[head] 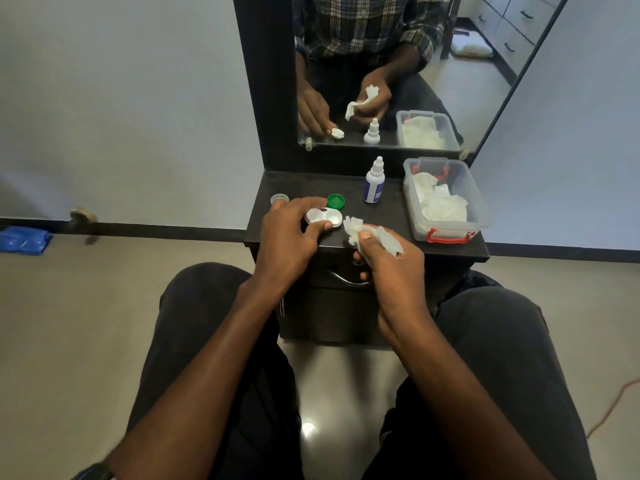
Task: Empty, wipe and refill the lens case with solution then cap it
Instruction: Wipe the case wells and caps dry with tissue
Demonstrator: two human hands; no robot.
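Head view: the left hand [289, 233] pins the uncapped lens case [323, 218] near the table's [391, 216] front edge, long axis running left to right. The right hand [391, 261], closed on a crumpled tissue [372, 233], sits just right of the case, nearest its right well. Wiping appears imminent.

On the small table [450, 251] in front of my knees, my left hand [287, 237] holds the lens case [323, 218] near the front edge. Just right of it, my right hand [391, 261] grips a crumpled tissue [367, 233]. Behind the case lies one cap [336, 201], another cap [279, 199] further left. The solution bottle [374, 183] stands behind, toward the mirror [398, 64]. At the far right sits a tub [481, 216] with tissues in it
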